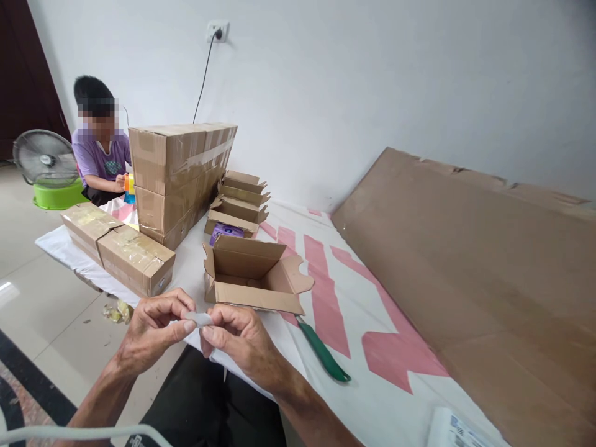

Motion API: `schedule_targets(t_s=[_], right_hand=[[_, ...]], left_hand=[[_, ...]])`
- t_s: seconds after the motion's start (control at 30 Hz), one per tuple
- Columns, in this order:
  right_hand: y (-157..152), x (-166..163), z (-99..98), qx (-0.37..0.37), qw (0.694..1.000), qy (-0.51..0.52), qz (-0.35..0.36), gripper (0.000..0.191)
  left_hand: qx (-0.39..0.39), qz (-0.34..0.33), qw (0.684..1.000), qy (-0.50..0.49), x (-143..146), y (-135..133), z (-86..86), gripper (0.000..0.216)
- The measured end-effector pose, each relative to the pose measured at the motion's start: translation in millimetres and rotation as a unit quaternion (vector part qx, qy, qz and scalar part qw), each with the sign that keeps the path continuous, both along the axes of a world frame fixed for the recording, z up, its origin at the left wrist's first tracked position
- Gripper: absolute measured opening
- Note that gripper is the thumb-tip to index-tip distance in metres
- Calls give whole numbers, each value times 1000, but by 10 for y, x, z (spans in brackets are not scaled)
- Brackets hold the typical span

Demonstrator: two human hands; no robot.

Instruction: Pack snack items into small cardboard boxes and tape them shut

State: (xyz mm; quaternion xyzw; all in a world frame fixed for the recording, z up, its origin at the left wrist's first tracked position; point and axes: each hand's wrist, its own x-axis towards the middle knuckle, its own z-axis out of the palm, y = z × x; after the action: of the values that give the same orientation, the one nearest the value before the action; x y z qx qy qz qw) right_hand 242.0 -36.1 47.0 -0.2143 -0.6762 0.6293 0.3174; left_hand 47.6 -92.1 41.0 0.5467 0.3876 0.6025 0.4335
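A small whitish strip [199, 319], its kind too small to make out, is pinched between both hands above my lap. The thumb and fingers of my left hand [158, 320] grip its left end. My right hand [237, 332] closes on the other end. Just beyond them an open cardboard box [258, 298] with raised flaps stands on the cloth-covered table. To the right of my right hand lies a knife with a green handle [323, 354], its blade end partly hidden by the box.
Sealed cartons [181, 164] are stacked at the back, with taped boxes [118, 245] at the left edge. More open boxes [237, 214] and a purple packet [226, 231] sit behind. A large cardboard sheet [484, 267] leans right. A person [100, 155] sits near a fan [46, 160].
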Motion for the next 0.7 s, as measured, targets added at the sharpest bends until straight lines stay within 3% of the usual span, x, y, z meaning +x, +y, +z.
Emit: schedule_targets(t_s=[0.07,0.13,0.2,0.27,0.33,0.4,0.6,0.7], right_hand=[[18,16,-28,-12,1000,3,10,39],[49,38,-69,-39,999,16,18,40],[85,62,-106,-68,997,34,14,50],[109,83,-122,-82,996,39,7,54],[111,95,-112,-86,996,31,14,55],[92,97,-88,-85,996,22,26,57],[37,84,-53,-102,994,15,26,49],[37,90,-43,-109,994,17,5,48]], left_hand=[[41,23,998,44,4,-10,12,27],[117,95,980,128,2,-38,9,19],[203,195,930,236,-14,-85,-29,12],[284,261,859,337,-44,-143,-98,16],[349,264,800,412,-83,-198,-177,26],[384,239,771,448,-119,-240,-233,35],[385,197,773,464,-106,-257,-218,45],[363,226,811,400,-20,-221,-163,41]])
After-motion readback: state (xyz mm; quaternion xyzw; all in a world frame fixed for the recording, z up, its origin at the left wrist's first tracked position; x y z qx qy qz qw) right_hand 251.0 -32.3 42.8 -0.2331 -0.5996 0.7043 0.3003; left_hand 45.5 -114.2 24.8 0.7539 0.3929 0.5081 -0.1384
